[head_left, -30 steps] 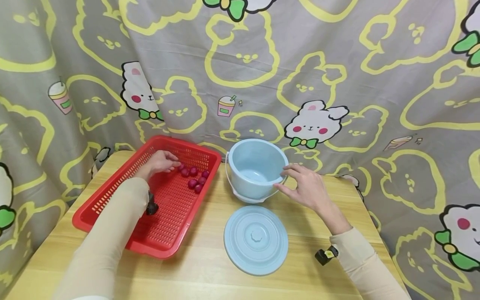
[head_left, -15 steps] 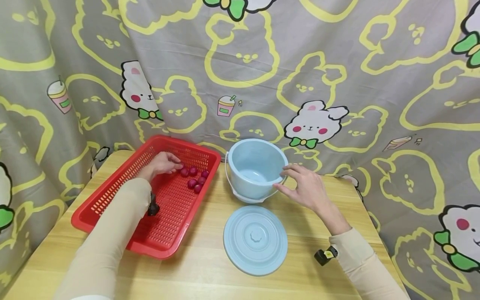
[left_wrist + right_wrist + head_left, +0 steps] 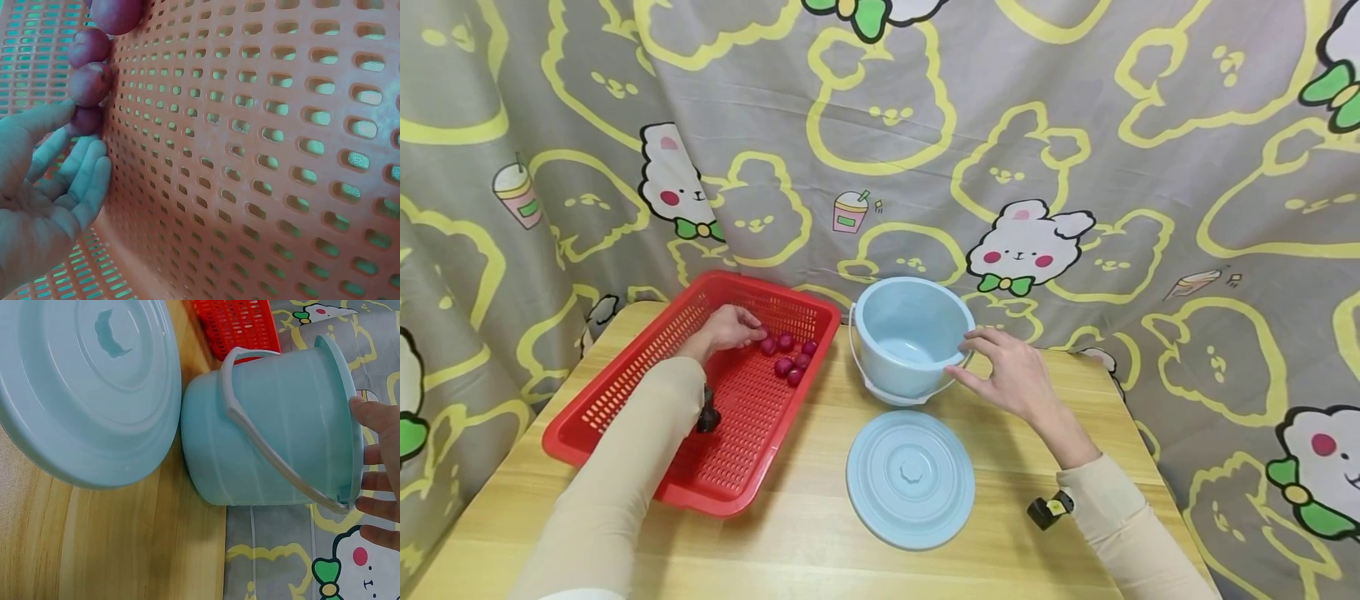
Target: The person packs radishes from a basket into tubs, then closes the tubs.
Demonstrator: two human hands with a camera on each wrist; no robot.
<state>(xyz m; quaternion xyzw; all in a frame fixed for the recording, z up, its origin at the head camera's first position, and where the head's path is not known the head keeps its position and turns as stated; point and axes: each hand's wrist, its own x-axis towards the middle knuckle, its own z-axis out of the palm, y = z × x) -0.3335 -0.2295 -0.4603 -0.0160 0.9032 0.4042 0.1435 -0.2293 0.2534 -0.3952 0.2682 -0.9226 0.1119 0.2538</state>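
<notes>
The left hand [image 3: 727, 327] reaches into the far end of the red basket [image 3: 748, 425], pinching a small red fruit [image 3: 86, 120]; the right hand [image 3: 1015, 375], fingers spread, touches the blue bucket [image 3: 898, 382] at its right.

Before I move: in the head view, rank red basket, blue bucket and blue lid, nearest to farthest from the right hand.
1. Blue bucket: just left of the right hand.
2. Blue lid: left, in front of the bucket.
3. Red basket: farther left, past the bucket.
</notes>
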